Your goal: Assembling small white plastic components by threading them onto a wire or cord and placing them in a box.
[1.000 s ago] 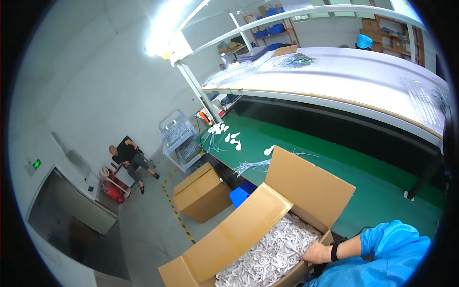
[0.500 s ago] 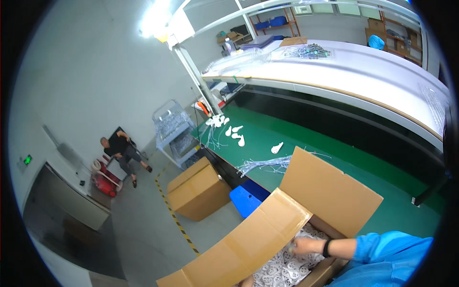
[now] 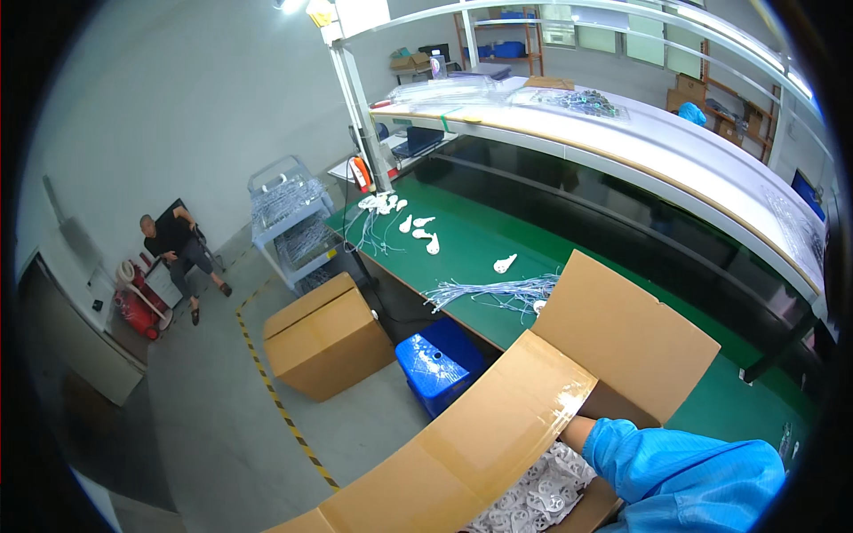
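An open cardboard box at the lower right holds many small white plastic parts, flat pieces with round cut-outs. My right hand reaches into this box from the right, its arm in a blue sleeve. Only a strip of skin shows between the cuff and the raised box flap; the fingers are hidden behind that flap, so what they touch cannot be seen. My left hand is out of the picture.
Beyond the box runs a green-topped bench with white parts and a bundle of thin cables. A blue stool, closed carton and loaded cart stand left. A person sits by the wall.
My right hand has gone deeper into the box behind the flap; its fingers no longer show. My left hand's edge has left the picture. The view has shifted.
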Tool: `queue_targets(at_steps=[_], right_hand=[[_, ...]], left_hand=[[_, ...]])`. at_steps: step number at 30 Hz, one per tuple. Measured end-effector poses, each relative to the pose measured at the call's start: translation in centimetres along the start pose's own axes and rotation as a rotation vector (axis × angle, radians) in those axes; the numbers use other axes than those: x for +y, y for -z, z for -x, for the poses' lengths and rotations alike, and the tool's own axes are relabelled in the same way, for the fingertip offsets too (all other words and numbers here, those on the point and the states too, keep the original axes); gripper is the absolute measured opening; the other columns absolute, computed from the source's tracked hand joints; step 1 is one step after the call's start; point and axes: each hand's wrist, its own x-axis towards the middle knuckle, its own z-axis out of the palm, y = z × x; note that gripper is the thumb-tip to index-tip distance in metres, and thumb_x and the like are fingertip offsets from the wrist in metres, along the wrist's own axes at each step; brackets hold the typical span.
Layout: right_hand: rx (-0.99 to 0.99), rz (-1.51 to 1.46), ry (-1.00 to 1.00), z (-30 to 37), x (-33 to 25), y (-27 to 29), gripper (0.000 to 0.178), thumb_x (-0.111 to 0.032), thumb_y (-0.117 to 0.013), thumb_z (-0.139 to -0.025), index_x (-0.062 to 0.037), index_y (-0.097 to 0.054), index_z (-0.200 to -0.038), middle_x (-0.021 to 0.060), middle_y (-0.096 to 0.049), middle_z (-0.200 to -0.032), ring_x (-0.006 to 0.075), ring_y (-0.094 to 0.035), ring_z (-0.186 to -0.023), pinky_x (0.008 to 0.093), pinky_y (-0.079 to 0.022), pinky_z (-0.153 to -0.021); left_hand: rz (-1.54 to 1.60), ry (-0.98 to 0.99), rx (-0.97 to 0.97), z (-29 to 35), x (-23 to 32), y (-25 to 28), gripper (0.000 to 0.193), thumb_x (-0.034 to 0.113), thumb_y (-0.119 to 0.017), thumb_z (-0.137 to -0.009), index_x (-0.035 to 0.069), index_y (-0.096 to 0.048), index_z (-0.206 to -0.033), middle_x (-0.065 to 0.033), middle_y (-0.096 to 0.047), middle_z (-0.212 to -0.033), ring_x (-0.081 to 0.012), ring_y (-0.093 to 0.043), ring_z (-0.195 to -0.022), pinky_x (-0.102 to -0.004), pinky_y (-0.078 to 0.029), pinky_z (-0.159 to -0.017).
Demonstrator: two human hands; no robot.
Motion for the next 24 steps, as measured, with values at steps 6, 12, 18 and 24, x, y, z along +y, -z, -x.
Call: queue_targets(at_steps=[6, 12, 18, 24], right_hand=[[-0.205, -0.222, -0.071, 3.6, -2.1, -2.3, 0.058, -0.044, -0.052, -0.086, -0.0101, -0.044, -0.132, 0.017, -0.042, -0.137, 0.0334, -0.042, -0.123, 0.0434, -0.038, -0.1], [-0.332, -0.495, -0.139, 4.4, -3.7, -3.7, 0.063, -0.048, -0.052, -0.085, -0.0117, -0.041, -0.135, 0.0165, -0.038, -0.141, 0.0331, -0.037, -0.127, 0.0437, -0.036, -0.102], [-0.406, -0.749, -0.178, 5.4, -4.5, -3.0, 0.067, -0.052, -0.051, -0.085, -0.0134, -0.039, -0.138, 0.0161, -0.034, -0.144, 0.0327, -0.033, -0.131, 0.044, -0.034, -0.104], [-0.434, 0.03, 0.084, 6.5, -5.6, -2.8, 0.073, -0.056, -0.051, -0.084, -0.0192, -0.03, -0.143, 0.0119, -0.028, -0.149, 0.0327, -0.028, -0.135, 0.051, -0.027, -0.107]], left_hand=[[-0.028, 0.012, 0.081, 3.0, -3.9, -1.0, 0.039, 0.034, -0.049, -0.092, 0.004, -0.054, -0.117, -0.0118, -0.057, -0.112, -0.0258, -0.052, -0.101, -0.0372, -0.043, -0.085], [-0.122, -0.025, 0.152, 4.0, -4.4, -1.7, 0.039, 0.031, -0.049, -0.092, 0.002, -0.054, -0.118, -0.0141, -0.056, -0.116, -0.0289, -0.051, -0.106, -0.0389, -0.042, -0.088], [-0.204, -0.119, 0.21, 4.4, -2.6, -4.5, 0.039, 0.029, -0.048, -0.092, 0.001, -0.053, -0.119, -0.0164, -0.054, -0.121, -0.032, -0.049, -0.11, -0.0407, -0.04, -0.091], [-0.274, -0.245, 0.257, 4.1, 0.7, -7.0, 0.04, 0.027, -0.048, -0.093, -0.001, -0.053, -0.12, -0.0187, -0.053, -0.125, -0.0351, -0.047, -0.115, -0.0424, -0.038, -0.094]])
